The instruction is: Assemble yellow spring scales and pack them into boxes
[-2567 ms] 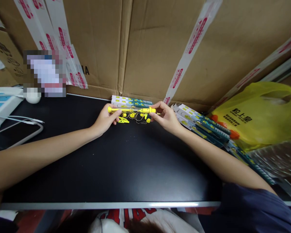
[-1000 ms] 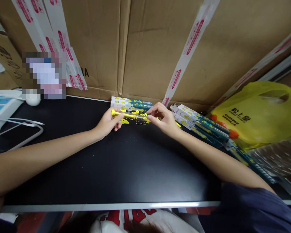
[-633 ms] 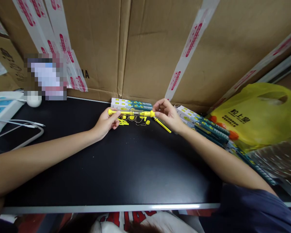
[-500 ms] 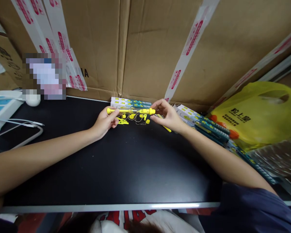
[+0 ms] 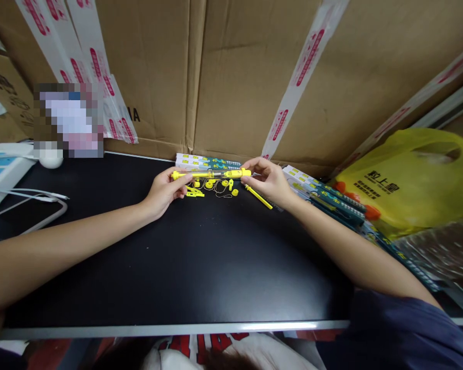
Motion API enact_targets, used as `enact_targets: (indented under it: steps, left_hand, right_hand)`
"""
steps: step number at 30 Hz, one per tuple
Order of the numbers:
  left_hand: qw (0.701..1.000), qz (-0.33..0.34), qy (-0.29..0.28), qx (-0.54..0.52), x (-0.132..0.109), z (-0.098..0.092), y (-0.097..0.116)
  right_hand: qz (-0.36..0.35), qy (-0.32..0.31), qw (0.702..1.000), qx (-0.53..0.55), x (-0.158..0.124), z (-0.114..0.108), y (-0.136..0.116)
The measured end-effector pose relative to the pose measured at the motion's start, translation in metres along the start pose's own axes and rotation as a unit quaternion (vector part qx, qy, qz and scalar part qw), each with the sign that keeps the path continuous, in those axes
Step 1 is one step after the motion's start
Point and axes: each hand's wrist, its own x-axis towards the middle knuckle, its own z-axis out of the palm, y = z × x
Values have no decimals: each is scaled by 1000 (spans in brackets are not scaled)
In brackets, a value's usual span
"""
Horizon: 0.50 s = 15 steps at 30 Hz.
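Observation:
A slim yellow and clear plastic tube (image 5: 218, 174), a little like a syringe, is held level above the far part of the black table (image 5: 216, 267). My left hand (image 5: 162, 192) is closed round its left end, thumb on top. At the other end, the thumb and fingers of my right hand (image 5: 269, 182) pinch the yellow cap. Behind and below the tube lie small yellow parts (image 5: 209, 184) and a thin looped cord (image 5: 224, 195). A yellow clip-like piece (image 5: 195, 192) lies near my left fingers. A yellow stick (image 5: 259, 197) rests under my right hand.
Printed boxes (image 5: 195, 161) stand along the back, with more boxes (image 5: 327, 198) at the right. Beyond them sits a yellow plastic bag (image 5: 409, 185). A white power strip (image 5: 7, 164) with cables (image 5: 42, 205) is at the left. Large cardboard (image 5: 247, 77) walls the back.
My right fingers have closed in on the tube's right end, where they were apart before. The tube has shifted slightly right. More of the yellow stick shows.

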Motion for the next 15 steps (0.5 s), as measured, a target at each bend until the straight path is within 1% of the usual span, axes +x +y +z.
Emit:
enact_targets:
  steps: [2, 7, 12, 15]
  left_hand:
    - [1000, 9, 1, 15, 1, -1, -1]
    - [997, 54, 4, 59, 3, -4, -5]
    - [991, 77, 1, 111, 1, -2, -5]
    - [988, 84, 3, 133, 1, -2, -5]
  right_hand:
    - [5, -3, 1000, 6, 0, 0, 0]
    - [6, -11, 1000, 22, -2, 6, 4]
    - [5, 7, 1000, 29, -5, 11, 9]
    - [-18, 24, 999, 12, -6, 13, 7]
